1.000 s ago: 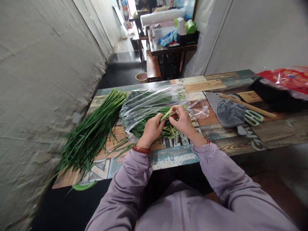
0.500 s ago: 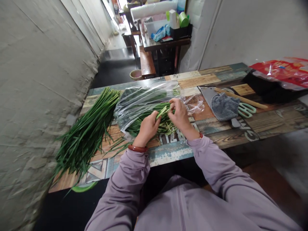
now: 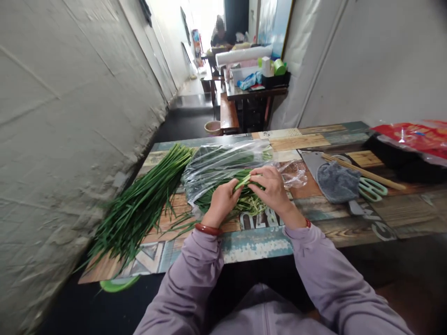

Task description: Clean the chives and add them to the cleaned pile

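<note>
My left hand (image 3: 221,201) is closed around a few garlic chives (image 3: 242,182), their pale stem ends pointing right. At those ends, the fingers of my right hand (image 3: 274,190) pinch the stems. Under both hands lie more chives and short pale scraps (image 3: 254,206), partly hidden by my fingers. A clear plastic bag (image 3: 200,170) with chives inside spreads just behind my hands. To the left, a large pile of chives (image 3: 143,204) lies slantwise, its leaf tips towards the near left corner of the table.
On the wood-patterned table (image 3: 258,244), a grey cloth (image 3: 338,182) lies by pale green-handled scissors (image 3: 373,189) and wooden sticks (image 3: 366,173). A red bag (image 3: 415,135) is at far right. Beyond stand a bench (image 3: 228,111), a basket (image 3: 213,127) and a laden table; a person (image 3: 220,35) is farther back.
The view has tipped upward, so the table sits lower and a person shows at the back. My right fingers have shifted on the stem ends; my left hand keeps its hold.
</note>
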Demonstrator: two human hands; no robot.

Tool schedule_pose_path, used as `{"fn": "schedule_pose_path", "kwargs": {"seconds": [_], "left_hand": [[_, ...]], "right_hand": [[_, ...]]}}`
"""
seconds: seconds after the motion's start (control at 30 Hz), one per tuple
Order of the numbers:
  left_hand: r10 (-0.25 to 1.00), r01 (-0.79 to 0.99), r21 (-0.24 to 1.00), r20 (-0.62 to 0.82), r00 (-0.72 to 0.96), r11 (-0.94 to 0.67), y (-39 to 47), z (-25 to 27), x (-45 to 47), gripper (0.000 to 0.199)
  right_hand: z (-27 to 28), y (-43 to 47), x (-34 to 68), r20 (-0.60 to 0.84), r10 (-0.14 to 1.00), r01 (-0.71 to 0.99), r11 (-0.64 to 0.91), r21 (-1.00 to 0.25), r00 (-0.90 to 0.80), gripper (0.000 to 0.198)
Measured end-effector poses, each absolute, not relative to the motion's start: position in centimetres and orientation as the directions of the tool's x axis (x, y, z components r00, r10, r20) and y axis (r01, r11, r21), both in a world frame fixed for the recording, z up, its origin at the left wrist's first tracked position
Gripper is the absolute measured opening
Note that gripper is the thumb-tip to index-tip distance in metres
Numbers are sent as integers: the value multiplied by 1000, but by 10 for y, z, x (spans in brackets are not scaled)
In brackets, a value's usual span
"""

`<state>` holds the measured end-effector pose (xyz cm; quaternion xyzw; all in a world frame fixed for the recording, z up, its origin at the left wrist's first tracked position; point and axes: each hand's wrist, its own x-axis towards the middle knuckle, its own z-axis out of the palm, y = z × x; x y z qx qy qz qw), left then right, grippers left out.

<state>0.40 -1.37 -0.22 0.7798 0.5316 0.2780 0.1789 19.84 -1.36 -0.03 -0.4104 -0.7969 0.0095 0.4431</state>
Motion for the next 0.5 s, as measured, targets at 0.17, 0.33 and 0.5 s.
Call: {"fn": "schedule_pose_path", "kwargs": {"seconds": [0.17,0.33,0.5], "left_hand": [[921,701,599,218,322,-387,-12,-2,2,33],[909,740,529,252,331,-416,-12,-1,3,28],[859,805,319,302,413,-500,-18,-1,8,11]], "right_hand": [[-9,-8,202,660,687,669,647,-365,-305,12],[-17,-3,198,632,746,577,617,-535,-211,16],[-23,-2,189,546,832,560,499,-661,-96,18]]}}
